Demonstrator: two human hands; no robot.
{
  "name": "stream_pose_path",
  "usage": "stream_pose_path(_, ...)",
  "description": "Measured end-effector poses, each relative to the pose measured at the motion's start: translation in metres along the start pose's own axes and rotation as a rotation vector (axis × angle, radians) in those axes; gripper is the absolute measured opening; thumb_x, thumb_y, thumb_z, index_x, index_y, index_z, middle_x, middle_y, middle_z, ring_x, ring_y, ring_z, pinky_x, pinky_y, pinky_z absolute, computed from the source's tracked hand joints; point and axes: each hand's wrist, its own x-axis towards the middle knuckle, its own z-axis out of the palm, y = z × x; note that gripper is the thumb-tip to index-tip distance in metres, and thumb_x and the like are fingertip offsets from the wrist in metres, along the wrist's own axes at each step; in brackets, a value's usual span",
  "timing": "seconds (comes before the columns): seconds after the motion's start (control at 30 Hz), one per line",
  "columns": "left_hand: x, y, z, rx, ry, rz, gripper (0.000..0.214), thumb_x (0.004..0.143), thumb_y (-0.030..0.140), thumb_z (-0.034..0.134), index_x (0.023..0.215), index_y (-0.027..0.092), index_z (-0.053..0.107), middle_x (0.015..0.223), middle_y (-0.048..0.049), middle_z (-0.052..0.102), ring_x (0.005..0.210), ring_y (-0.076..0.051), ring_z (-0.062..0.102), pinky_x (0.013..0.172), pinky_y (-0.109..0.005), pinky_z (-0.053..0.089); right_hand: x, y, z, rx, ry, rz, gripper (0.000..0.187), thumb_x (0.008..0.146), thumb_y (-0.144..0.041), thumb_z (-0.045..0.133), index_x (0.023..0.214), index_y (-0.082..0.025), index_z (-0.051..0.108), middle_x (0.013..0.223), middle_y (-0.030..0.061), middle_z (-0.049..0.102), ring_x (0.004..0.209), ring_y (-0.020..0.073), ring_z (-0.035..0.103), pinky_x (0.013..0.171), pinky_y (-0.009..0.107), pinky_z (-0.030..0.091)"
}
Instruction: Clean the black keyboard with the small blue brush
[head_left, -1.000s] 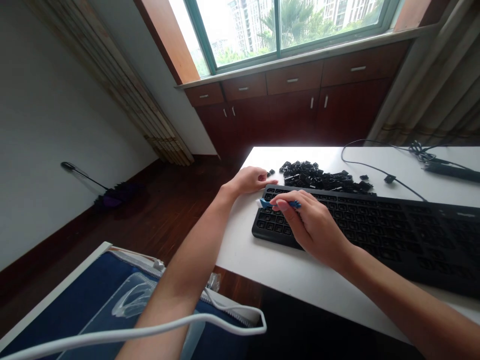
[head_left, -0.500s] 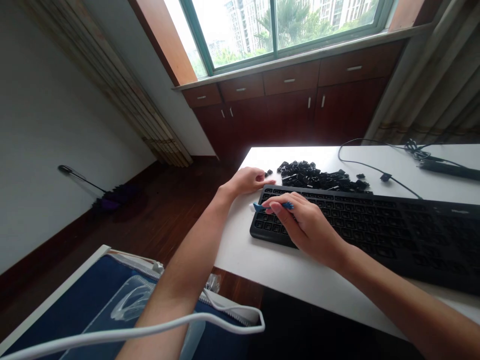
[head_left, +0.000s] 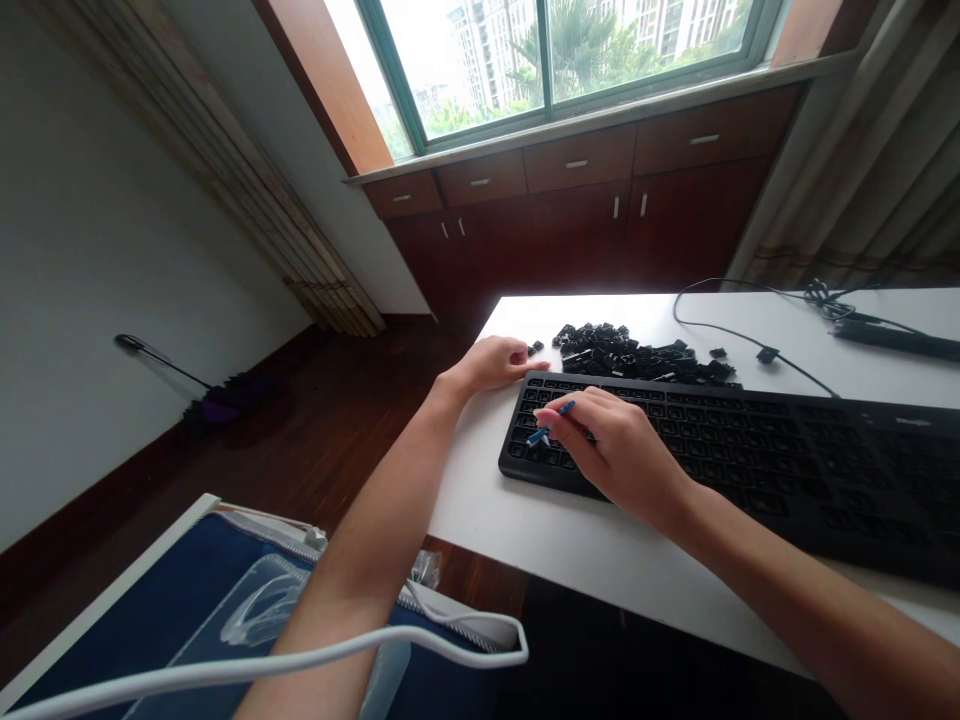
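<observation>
A black keyboard (head_left: 720, 440) with its keycaps off lies across the white table. At its far left corner, my left hand (head_left: 491, 365) rests with curled fingers, one finger stretched along the keyboard's back edge. Over the left-hand key rows, my right hand (head_left: 607, 435) is closed on a small blue brush (head_left: 538, 437), pinched between thumb and fingers. The brush is tilted, its lower end down at the keys. Behind the keyboard is a heap of loose black keycaps (head_left: 637, 358), with a few lying apart.
A black cable (head_left: 705, 325) curves over the white table (head_left: 480, 480) toward a dark bar-shaped object (head_left: 892, 338) at the back right. At lower left stands a blue zippered cover on a frame (head_left: 187, 600), with a white rod (head_left: 360, 645) in front.
The blue brush has swung in my right hand, from lying nearly level past the keyboard's left edge to tilting down over the keys. My left hand has stayed in place.
</observation>
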Motion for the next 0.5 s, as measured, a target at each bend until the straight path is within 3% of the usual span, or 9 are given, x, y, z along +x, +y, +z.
stream_pose_path(0.13,0.0001,-0.0004,0.0006,0.0,-0.001,-0.005,0.061,0.08,0.073,0.055,0.059,0.016,0.051,0.057,0.0008,0.052,0.054,-0.009,0.036,0.053,-0.027,0.022,0.0001,-0.0026,-0.0013,0.086,0.001,-0.037,0.023,0.1,-0.03,0.05,0.114,-0.02,0.067,0.102,0.0021,0.073,0.092,0.0155,0.059,0.083,0.03,0.048)
stream_pose_path(0.33,0.0002,-0.0005,0.0005,-0.006,0.006,0.014,0.059,0.08,0.071,0.055,0.06,0.016,0.052,0.058,0.0014,0.052,0.054,-0.009,0.036,0.053,-0.027,0.024,-0.0002,-0.0011,0.0,-0.046,0.092,-0.037,0.026,0.1,-0.028,0.047,0.088,-0.015,0.065,0.081,0.0053,0.068,0.075,0.0165,0.058,0.076,0.036,0.046)
stream_pose_path(0.4,0.0001,0.0002,-0.0001,-0.003,0.005,0.013,0.06,0.08,0.072,0.055,0.059,0.016,0.051,0.058,0.0015,0.052,0.054,-0.009,0.036,0.053,-0.027,0.024,-0.0007,-0.0005,0.0007,-0.074,0.057,-0.058,0.026,0.1,-0.029,0.047,0.085,-0.016,0.064,0.079,0.0053,0.067,0.074,0.017,0.057,0.075,0.036,0.046)
stream_pose_path(0.5,-0.0003,0.002,-0.0011,0.007,-0.002,0.005,0.06,0.08,0.072,0.054,0.059,0.016,0.051,0.057,0.0016,0.051,0.054,-0.009,0.036,0.053,-0.027,0.023,-0.0012,-0.0026,0.0011,0.004,-0.055,-0.106,0.02,0.1,-0.027,0.047,0.098,-0.018,0.065,0.092,0.0041,0.071,0.084,0.0174,0.059,0.083,0.035,0.046)
